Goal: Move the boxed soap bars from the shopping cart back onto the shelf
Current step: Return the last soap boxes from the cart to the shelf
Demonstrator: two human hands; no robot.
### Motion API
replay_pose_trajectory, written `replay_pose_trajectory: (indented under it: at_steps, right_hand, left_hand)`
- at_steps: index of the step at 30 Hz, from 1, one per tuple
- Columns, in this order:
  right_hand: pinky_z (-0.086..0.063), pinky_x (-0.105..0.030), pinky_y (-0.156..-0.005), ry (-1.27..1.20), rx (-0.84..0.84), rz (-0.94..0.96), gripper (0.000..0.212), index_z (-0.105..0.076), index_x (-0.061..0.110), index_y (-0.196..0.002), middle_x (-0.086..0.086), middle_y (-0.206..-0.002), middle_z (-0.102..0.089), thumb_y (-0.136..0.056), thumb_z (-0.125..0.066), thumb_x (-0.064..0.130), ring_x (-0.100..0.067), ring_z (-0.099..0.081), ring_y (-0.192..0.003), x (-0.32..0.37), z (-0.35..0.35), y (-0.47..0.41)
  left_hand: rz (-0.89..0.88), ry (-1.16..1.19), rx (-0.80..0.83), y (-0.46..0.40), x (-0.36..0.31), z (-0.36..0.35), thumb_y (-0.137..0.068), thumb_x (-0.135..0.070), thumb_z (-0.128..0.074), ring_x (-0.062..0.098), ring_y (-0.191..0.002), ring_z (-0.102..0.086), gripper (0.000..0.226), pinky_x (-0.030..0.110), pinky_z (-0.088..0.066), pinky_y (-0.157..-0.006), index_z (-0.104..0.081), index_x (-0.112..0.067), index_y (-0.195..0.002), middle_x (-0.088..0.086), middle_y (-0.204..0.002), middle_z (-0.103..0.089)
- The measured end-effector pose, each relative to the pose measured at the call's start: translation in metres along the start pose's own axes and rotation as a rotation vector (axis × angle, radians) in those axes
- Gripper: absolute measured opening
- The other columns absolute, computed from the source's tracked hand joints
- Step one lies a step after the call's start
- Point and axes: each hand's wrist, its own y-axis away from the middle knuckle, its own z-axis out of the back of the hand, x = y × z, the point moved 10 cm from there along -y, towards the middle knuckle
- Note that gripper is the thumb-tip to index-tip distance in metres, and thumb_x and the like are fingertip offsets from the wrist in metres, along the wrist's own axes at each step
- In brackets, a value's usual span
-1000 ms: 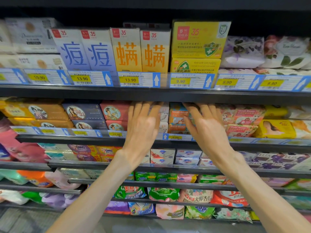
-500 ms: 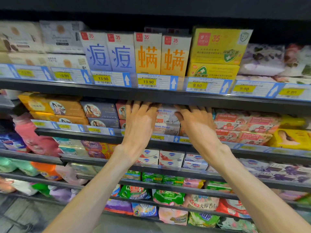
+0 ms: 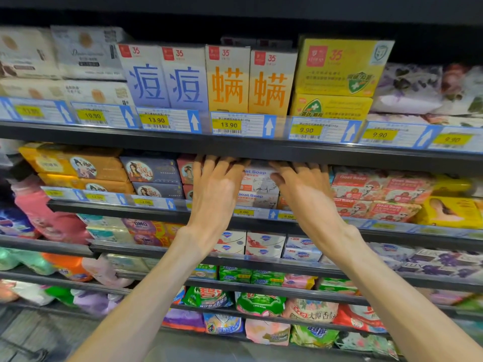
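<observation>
Two stacked white Goat Soap boxes (image 3: 257, 188) sit on the second shelf (image 3: 156, 210), between my hands. My left hand (image 3: 215, 190) lies flat with straight fingers against the left side of the stack, fingertips tucked under the upper shelf's edge. My right hand (image 3: 304, 190) reaches in from the right, its straight fingers on the top box's upper right part. Neither hand grips anything. The shopping cart is out of view.
Red Goat Soap boxes (image 3: 376, 192) fill the shelf to the right, dark blue boxes (image 3: 153, 176) and orange boxes (image 3: 75, 168) to the left. The upper shelf (image 3: 248, 150) hangs low over my fingertips. Tall boxes (image 3: 227, 79) stand above; bagged goods fill the lower shelves.
Both hands have pushed further in under the upper shelf's edge and drawn closer round the white soap boxes. The view has shifted, so the shelves sit further right.
</observation>
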Motion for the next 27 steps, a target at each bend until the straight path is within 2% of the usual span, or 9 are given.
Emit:
replay_pose_trajectory:
  at_steps: [3,8,11,15,19,23,27]
  right_hand:
    - [-0.048,-0.047,-0.089,-0.032,-0.003,-0.001,0.033,-0.066,0.02,-0.125,-0.009,-0.111,-0.071,-0.093,-0.065,0.028,-0.039,-0.061,-0.105,0.0,0.0,0.001]
    - [-0.041,-0.05,-0.099,-0.1,-0.057,0.025,0.035,-0.062,0.017,-0.13,-0.008,-0.118,-0.067,-0.096,-0.06,0.027,-0.035,-0.054,-0.112,0.0,0.015,0.011]
    - [-0.042,-0.048,-0.096,-0.168,-0.084,-0.016,0.034,-0.06,0.016,-0.131,-0.007,-0.122,-0.062,-0.098,-0.056,0.024,-0.034,-0.052,-0.112,-0.017,0.027,0.027]
    - [-0.042,-0.046,-0.098,-0.248,-0.14,-0.006,0.029,-0.061,0.012,-0.128,-0.009,-0.127,-0.058,-0.101,-0.054,0.02,-0.032,-0.051,-0.118,-0.045,0.042,0.065]
    - [-0.043,-0.047,-0.087,-0.209,-0.077,-0.025,0.026,-0.065,0.01,-0.122,-0.009,-0.125,-0.059,-0.096,-0.061,0.012,-0.034,-0.055,-0.11,-0.068,0.04,0.107]
    - [-0.042,-0.046,-0.096,-0.149,0.007,-0.089,0.032,-0.063,0.013,-0.125,-0.007,-0.127,-0.059,-0.093,-0.063,0.014,-0.032,-0.055,-0.115,-0.09,0.033,0.13]
    - [-0.041,-0.045,-0.1,-0.116,0.023,-0.145,0.031,-0.062,0.013,-0.125,-0.007,-0.128,-0.057,-0.094,-0.062,0.017,-0.031,-0.053,-0.118,-0.111,0.038,0.142]
  left_hand:
    - [-0.004,0.007,-0.002,0.001,0.0,0.0,-0.095,-0.015,-0.064,0.033,-0.121,-0.049,0.022,0.046,-0.033,-0.106,-0.068,-0.016,-0.117,0.004,-0.124,-0.064]
    - [-0.011,0.033,-0.01,0.003,0.0,0.001,-0.096,-0.016,-0.062,0.031,-0.121,-0.049,0.027,0.046,-0.032,-0.108,-0.065,-0.018,-0.123,0.002,-0.126,-0.062]
    - [-0.013,0.069,-0.026,0.006,-0.002,0.005,-0.095,-0.013,-0.062,0.03,-0.12,-0.049,0.034,0.048,-0.032,-0.108,-0.062,-0.019,-0.128,0.001,-0.127,-0.06]
    - [-0.092,0.234,-0.078,0.029,-0.026,0.016,-0.092,-0.005,-0.061,0.027,-0.12,-0.051,0.032,0.05,-0.03,-0.112,-0.066,-0.014,-0.122,0.003,-0.122,-0.061]
    - [-0.205,0.34,0.01,0.059,-0.069,0.003,-0.094,-0.01,-0.06,0.024,-0.12,-0.052,0.029,0.048,-0.032,-0.11,-0.067,-0.017,-0.121,0.001,-0.12,-0.062]
    - [-0.268,0.408,0.142,0.071,-0.105,-0.019,-0.098,-0.017,-0.056,0.022,-0.123,-0.05,0.032,0.045,-0.034,-0.109,-0.062,-0.02,-0.13,-0.001,-0.125,-0.059]
    - [-0.286,0.439,0.202,0.07,-0.134,-0.028,-0.099,-0.02,-0.054,0.022,-0.126,-0.048,0.037,0.045,-0.036,-0.108,-0.056,-0.02,-0.136,-0.001,-0.132,-0.056]
